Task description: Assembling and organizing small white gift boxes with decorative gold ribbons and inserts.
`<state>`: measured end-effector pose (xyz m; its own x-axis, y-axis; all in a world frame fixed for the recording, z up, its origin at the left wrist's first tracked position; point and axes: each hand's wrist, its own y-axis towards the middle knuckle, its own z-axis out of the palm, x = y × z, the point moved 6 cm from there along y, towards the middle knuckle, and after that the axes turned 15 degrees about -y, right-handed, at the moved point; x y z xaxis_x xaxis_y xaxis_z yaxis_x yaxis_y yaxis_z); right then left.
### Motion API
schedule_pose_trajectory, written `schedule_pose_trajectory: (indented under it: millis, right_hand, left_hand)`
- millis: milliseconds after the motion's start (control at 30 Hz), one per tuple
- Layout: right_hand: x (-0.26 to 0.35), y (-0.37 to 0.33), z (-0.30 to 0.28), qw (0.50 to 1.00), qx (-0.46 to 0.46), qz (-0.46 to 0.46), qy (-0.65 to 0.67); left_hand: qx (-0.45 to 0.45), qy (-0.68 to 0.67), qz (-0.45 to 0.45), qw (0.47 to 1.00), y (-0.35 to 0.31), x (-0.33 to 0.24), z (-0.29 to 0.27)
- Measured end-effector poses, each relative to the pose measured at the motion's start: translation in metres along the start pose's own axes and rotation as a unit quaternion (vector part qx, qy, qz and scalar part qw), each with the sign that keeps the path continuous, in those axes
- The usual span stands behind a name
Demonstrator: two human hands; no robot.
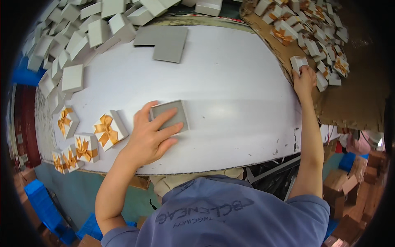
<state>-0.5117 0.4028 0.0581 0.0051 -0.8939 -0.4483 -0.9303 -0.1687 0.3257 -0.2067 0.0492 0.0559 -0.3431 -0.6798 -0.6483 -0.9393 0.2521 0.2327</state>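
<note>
My left hand (150, 133) is over an open white box part (185, 113) with a grey inside, lying on the white table in front of me. Its fingers are spread, with two reaching into the box part and one at its far-left edge. At the far right, my arm stretched out, my right hand (305, 81) grips a small white box (298, 62) at the edge of a brown cardboard sheet. Left of my left hand stands a white gift box with a gold ribbon bow (106, 130), with several similar bowed boxes (85, 149) beside it.
A heap of plain white boxes (98, 33) lines the far left of the table (230, 74). Flat grey card pieces (170, 43) lie at the far side. More bowed boxes (284, 33) are piled on the brown cardboard (349, 103). Blue crates (45, 206) stand on the floor.
</note>
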Motion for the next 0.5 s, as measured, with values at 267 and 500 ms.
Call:
schedule_pose_trajectory:
  millis: [267,500]
  right_hand:
    - [0.215,-0.109,-0.135,0.493,0.487,-0.172,0.7]
    - [0.214,-0.123,-0.169,0.766,0.058,-0.373,0.52]
  left_hand:
    - [-0.149,-0.259,0.047,0.953,0.011,0.025,0.021]
    - [-0.082,-0.14,0.062,0.985,0.04,0.02,0.015]
